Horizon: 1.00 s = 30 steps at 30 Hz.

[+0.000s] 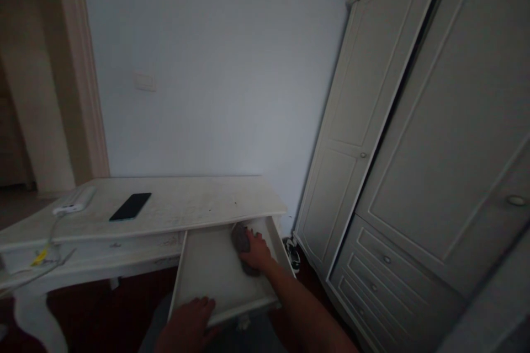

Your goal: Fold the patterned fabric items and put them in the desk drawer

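Observation:
A white drawer (211, 273) is pulled out of the white desk (178, 204). Inside it, toward the back right, my right hand (255, 252) is closed on a grey cloth (239, 238), which touches the drawer's bottom. At the drawer's front left corner, my left hand (188, 322) rests over the rim, its fingers laid on the edge. The thumb of that hand is hard to make out in the dim light.
On the desktop lie a dark phone (130, 207) and a white power strip (74, 200) with a cable hanging down. A white wardrobe (343, 138) stands at the right. Shoes (292, 253) sit on the floor between desk and wardrobe.

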{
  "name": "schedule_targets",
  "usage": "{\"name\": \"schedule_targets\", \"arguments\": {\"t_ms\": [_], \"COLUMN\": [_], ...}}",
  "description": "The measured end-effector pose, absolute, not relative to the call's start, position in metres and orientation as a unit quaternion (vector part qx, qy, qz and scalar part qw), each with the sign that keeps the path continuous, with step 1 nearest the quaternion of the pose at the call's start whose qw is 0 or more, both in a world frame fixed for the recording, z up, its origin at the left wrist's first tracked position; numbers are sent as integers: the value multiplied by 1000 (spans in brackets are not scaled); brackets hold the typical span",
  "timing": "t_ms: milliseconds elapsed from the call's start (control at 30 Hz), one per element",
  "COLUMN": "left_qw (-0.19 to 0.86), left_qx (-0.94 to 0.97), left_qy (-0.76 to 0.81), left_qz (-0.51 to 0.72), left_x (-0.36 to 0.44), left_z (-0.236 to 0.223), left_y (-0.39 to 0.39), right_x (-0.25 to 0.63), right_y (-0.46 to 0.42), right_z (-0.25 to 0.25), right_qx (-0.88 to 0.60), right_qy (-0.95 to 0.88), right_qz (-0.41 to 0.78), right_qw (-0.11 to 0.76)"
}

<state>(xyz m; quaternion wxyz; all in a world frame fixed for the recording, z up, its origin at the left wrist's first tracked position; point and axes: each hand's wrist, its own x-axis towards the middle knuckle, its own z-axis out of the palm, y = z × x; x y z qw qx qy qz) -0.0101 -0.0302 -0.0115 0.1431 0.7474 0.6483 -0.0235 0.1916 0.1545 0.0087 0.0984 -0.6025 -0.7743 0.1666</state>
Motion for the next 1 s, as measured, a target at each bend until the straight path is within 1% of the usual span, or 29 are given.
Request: {"name": "schedule_targets", "arguments": {"t_ms": [167, 233, 400, 533, 600, 700, 733, 767, 900, 1000], "left_qw": [136, 132, 133, 138, 141, 147, 148, 149, 144, 142], "left_qx": [753, 751, 754, 753, 753, 752, 750, 748, 747, 747], "left_qy": [644, 647, 643, 643, 642, 642, 644, 647, 648, 648], "left_qz": [-22, -16, -14, -18, -18, -19, -21, -25, -24, -30], "left_x": [-15, -16, -16, -16, -16, -17, -16, -16, -16, -17], "left_z": [-20, -24, -20, -18, -20, -20, -20, -19, -17, -18], "left_y": [-28, -28, -29, -28, -27, -27, -27, -27, -29, -29], "right_x": [178, 163, 134, 139, 148, 165, 171, 176, 191, 191], "right_y": [143, 135, 125, 124, 123, 119, 118, 118, 123, 130], "right_z": [8, 6, 5, 16, 24, 29, 28, 26, 11, 1], "right_qx": [-517, -493, -486, -425, -416, -451, -473, -499, -568, -597], "right_qy": [-829, -846, -859, -898, -900, -874, -859, -843, -789, -763], "right_qz": [189, 178, 127, 106, 102, 89, 98, 117, 209, 225], "right_qw": [98, 98, 98, 55, 79, 157, 169, 167, 109, 109]}}
